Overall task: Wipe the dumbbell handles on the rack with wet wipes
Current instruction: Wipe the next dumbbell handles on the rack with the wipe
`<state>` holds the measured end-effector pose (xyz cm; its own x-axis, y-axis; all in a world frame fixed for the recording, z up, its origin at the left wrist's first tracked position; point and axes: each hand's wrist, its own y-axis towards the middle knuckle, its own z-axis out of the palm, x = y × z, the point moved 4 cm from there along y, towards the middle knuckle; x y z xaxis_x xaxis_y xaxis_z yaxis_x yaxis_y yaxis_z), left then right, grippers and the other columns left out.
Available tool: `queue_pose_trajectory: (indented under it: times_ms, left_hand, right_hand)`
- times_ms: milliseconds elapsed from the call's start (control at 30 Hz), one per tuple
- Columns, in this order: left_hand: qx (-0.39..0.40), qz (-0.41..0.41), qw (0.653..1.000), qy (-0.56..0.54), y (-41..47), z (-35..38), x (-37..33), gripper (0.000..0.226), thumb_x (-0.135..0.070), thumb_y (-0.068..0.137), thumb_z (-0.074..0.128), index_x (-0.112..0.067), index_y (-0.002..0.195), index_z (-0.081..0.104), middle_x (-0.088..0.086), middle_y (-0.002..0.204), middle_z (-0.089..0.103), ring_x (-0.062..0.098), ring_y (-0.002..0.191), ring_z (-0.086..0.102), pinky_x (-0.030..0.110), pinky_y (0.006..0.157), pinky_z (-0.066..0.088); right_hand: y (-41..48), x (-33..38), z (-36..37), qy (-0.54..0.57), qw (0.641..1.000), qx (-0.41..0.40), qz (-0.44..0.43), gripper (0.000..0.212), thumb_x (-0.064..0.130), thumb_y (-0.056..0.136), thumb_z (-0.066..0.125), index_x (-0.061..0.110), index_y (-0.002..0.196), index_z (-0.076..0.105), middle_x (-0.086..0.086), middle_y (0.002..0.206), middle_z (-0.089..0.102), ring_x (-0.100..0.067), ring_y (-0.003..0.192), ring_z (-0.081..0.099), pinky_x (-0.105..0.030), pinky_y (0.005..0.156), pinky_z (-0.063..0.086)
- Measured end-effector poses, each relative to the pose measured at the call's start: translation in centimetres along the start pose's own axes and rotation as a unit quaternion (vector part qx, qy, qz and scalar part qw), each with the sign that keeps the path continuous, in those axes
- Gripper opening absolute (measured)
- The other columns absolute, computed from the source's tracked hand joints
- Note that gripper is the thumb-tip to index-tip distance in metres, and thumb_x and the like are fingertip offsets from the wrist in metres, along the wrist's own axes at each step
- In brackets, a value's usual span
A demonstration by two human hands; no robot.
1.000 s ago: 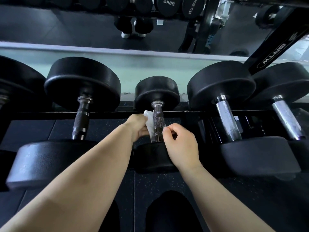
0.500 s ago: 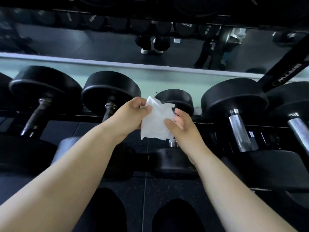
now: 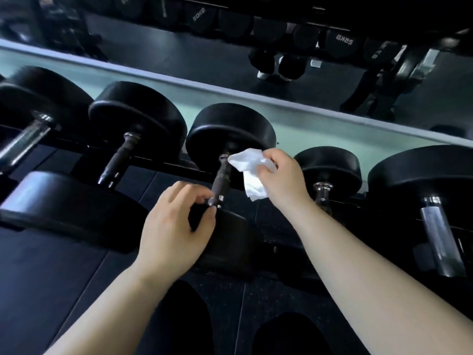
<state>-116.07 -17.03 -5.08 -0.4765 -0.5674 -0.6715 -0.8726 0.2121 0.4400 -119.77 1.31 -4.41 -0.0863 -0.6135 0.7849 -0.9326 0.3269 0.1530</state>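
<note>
Your right hand [image 3: 279,175] pinches the crumpled white wet wipe [image 3: 249,172] beside the dark knurled dumbbell handle [image 3: 221,179]; your left hand [image 3: 176,221], loosely curled and empty, steadies its lower end; next, wrap the wipe around the handle and rub.

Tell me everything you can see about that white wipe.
The wet wipe is a thin, white, crumpled sheet. The right hand pinches its upper part, so its lower corner hangs loose. It sits just right of a dark dumbbell handle, its top edge close to the handle's far end; contact is unclear.
</note>
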Motion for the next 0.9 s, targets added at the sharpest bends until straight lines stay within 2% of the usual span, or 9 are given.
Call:
queue_pose_trajectory:
  times_ms: [67,167,233,333,500,567,733,800,900]
  left_hand:
    - [-0.004,0.009,1.0,-0.002,-0.1,0.0,0.3,0.028,-0.034,0.076,0.044,-0.016,0.085,0.064,-0.025,0.083,0.048,-0.002,0.086,0.045,0.001,0.078,0.035]
    - [-0.025,0.005,1.0,-0.002,-0.1,-0.2,0.8,0.027,-0.03,0.075,0.046,-0.011,0.079,0.065,-0.015,0.087,0.051,0.002,0.085,0.047,-0.001,0.079,0.03]
    - [-0.029,0.013,1.0,-0.004,0.0,-0.1,0.8,0.025,-0.028,0.074,0.047,-0.01,0.077,0.065,-0.014,0.086,0.051,0.003,0.082,0.047,0.003,0.077,0.032]
    - [-0.029,0.015,0.999,-0.011,0.1,-0.1,1.0,0.023,-0.027,0.075,0.047,-0.011,0.076,0.064,-0.014,0.085,0.051,0.004,0.08,0.048,0.006,0.076,0.033]
    - [-0.031,0.019,0.999,-0.013,0.2,-0.1,1.3,0.02,-0.025,0.074,0.048,-0.012,0.075,0.063,-0.013,0.082,0.053,0.004,0.076,0.046,0.007,0.074,0.034]
    - [-0.029,0.018,0.999,-0.012,0.3,-0.1,1.3,0.02,-0.025,0.074,0.048,-0.013,0.075,0.063,-0.011,0.082,0.055,0.004,0.077,0.046,0.007,0.074,0.033]
    - [-0.028,0.023,0.999,-0.011,0.1,-0.2,1.5,0.022,-0.026,0.075,0.047,-0.012,0.076,0.064,-0.014,0.085,0.051,0.004,0.079,0.048,0.008,0.076,0.034]
    - [-0.028,0.029,0.999,-0.016,0.1,-0.2,1.5,0.021,-0.025,0.075,0.048,-0.011,0.076,0.064,-0.014,0.085,0.051,0.005,0.079,0.048,0.008,0.075,0.034]
    - [-0.03,0.033,0.999,-0.026,0.2,-0.1,1.5,0.016,-0.024,0.074,0.048,-0.016,0.078,0.061,-0.018,0.085,0.05,0.004,0.079,0.047,0.007,0.075,0.034]
  right_hand:
    - [0.9,1.5,1.8,-0.064,0.995,0.001,-0.078,0.023,0.003,0.087,0.044,0.006,0.105,0.058,0.0,0.105,0.052,-0.015,0.091,0.049,-0.022,0.067,0.034]
    - [1.7,1.6,5.9,-0.179,0.966,0.126,-0.139,0.023,0.006,0.086,0.045,0.009,0.103,0.059,-0.001,0.118,0.048,-0.02,0.104,0.05,-0.028,0.079,0.039]
    - [2.0,0.8,7.4,-0.182,0.955,0.199,-0.12,0.021,0.011,0.085,0.047,0.013,0.1,0.062,0.005,0.11,0.043,-0.016,0.104,0.047,-0.022,0.079,0.035]
    - [2.4,0.4,7.5,-0.139,0.963,0.214,-0.088,0.016,0.011,0.083,0.054,0.011,0.093,0.066,0.012,0.087,0.038,-0.011,0.087,0.045,-0.018,0.067,0.033]
    - [-0.4,0.3,8.0,-0.128,0.925,0.323,-0.154,0.007,0.003,0.079,0.06,-0.002,0.077,0.065,0.011,0.067,0.035,-0.015,0.069,0.04,-0.023,0.06,0.03]
    - [0.3,0.1,7.9,-0.135,0.926,0.311,-0.168,0.012,0.0,0.079,0.057,-0.002,0.082,0.069,0.006,0.07,0.04,-0.016,0.074,0.043,-0.018,0.061,0.03]
    - [4.3,-0.2,7.2,-0.139,0.976,0.138,-0.099,0.018,0.002,0.083,0.052,0.001,0.091,0.069,-0.006,0.085,0.05,-0.023,0.081,0.05,-0.023,0.061,0.033]
    - [3.1,-0.5,7.2,-0.123,0.976,0.157,-0.088,0.018,0.004,0.083,0.054,0.002,0.092,0.068,-0.001,0.085,0.049,-0.018,0.08,0.049,-0.023,0.065,0.035]
    - [0.0,-0.7,7.2,-0.091,0.958,0.248,-0.116,0.013,0.008,0.077,0.062,0.006,0.085,0.071,0.01,0.068,0.04,-0.004,0.064,0.043,-0.012,0.06,0.033]
